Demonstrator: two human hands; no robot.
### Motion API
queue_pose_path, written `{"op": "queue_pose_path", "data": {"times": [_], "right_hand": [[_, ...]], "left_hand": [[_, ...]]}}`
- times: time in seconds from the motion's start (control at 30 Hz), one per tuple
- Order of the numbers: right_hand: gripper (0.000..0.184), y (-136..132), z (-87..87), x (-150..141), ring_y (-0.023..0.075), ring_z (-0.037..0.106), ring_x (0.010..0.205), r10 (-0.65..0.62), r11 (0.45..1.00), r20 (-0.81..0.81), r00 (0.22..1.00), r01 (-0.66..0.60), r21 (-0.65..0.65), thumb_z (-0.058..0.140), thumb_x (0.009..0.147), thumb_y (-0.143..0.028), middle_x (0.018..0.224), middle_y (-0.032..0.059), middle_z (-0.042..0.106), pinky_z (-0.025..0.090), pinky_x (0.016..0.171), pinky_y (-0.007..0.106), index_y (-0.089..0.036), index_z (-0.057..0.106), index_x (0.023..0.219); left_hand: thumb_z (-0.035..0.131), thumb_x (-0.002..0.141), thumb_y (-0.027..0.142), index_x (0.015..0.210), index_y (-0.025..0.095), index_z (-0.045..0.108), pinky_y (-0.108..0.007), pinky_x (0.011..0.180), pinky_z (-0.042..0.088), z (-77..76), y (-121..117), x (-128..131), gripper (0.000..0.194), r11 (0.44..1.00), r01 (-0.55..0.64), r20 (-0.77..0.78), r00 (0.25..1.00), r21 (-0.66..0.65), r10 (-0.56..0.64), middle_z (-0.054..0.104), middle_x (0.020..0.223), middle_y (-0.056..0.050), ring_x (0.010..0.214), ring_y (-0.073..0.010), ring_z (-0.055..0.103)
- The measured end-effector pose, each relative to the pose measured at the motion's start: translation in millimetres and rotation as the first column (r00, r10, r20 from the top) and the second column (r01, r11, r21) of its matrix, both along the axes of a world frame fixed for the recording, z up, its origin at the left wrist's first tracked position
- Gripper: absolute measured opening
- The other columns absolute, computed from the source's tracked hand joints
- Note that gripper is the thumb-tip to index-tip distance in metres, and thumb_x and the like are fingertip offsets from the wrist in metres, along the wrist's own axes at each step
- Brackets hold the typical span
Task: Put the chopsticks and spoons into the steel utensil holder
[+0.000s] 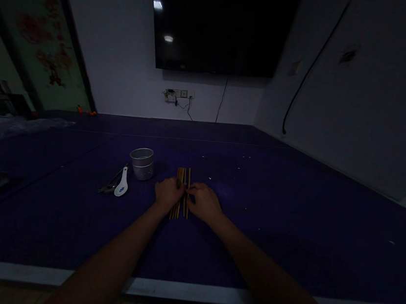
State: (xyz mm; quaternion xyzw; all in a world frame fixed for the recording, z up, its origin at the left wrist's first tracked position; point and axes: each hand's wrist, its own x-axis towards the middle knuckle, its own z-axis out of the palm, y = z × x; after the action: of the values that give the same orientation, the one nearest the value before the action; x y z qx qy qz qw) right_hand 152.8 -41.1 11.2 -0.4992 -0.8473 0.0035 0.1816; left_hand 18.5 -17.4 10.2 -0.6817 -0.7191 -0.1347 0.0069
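Several wooden chopsticks (174, 212) lie side by side on the purple surface, pointing away from me. My left hand (168, 193) is closed over the middle of the left bunch. From the other side, my right hand (203, 201) pinches around a chopstick (190, 172) that lies slightly apart from that bunch. The fingertips of both hands nearly meet over the sticks and hide their middles. To the left are a metal cup (142, 168) standing upright and a white spoon (122, 185) with a blue mark in its bowl. Dark metal utensils (110, 186), too dim to name exactly, lie beside the spoon.
The purple surface (290, 222) ends in a pale front edge (186, 292) near me. Small white bits are scattered to the right. Clear plastic (17, 124) lies at far left. A large dark screen (222, 26) hangs on the wall above sockets (180, 94) with cables.
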Motion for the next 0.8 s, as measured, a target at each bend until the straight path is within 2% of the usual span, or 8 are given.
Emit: {"op": "queue_pose_path", "data": {"times": [0.33,0.6,0.8], "right_hand": [[0.024,0.8,-0.1,-1.6,0.0197,0.059,0.092,-0.049,0.999,0.081,0.996,0.05,-0.015,0.045,0.085,-0.028,0.092,0.0086,0.066,0.042,0.08,0.028,-0.018,0.067,0.088],[0.025,-4.3,2.1,-5.6,0.021,0.064,0.087,-0.093,0.993,0.085,0.992,0.099,-0.071,0.045,0.084,-0.025,0.094,0.0097,0.069,0.045,0.074,0.028,-0.018,0.066,0.094],[0.03,-7.7,5.8,-9.2,0.0227,0.063,0.092,-0.108,0.986,0.095,0.99,0.118,-0.114,0.043,0.08,-0.016,0.098,0.0138,0.068,0.045,0.078,0.03,-0.015,0.064,0.102]], "left_hand": [[0.038,0.084,0.051,0.102,0.018,0.064,-0.034,0.081,0.044,-0.9,1.1,0.4,0.045,1.0,-0.004,0.007,1.0,0.006,0.004,0.069,0.098,-0.011,0.097,-0.0259,0.063],[0.036,0.084,0.055,0.101,0.018,0.064,-0.035,0.081,0.044,0.0,1.3,1.2,0.049,1.0,0.0,0.002,1.0,-0.002,0.0,0.069,0.099,-0.011,0.096,-0.0265,0.063],[0.033,0.084,0.059,0.1,0.017,0.064,-0.034,0.08,0.044,1.3,-0.2,2.5,0.055,1.0,0.004,-0.013,1.0,-0.005,-0.004,0.069,0.096,-0.013,0.095,-0.0268,0.063]]}}
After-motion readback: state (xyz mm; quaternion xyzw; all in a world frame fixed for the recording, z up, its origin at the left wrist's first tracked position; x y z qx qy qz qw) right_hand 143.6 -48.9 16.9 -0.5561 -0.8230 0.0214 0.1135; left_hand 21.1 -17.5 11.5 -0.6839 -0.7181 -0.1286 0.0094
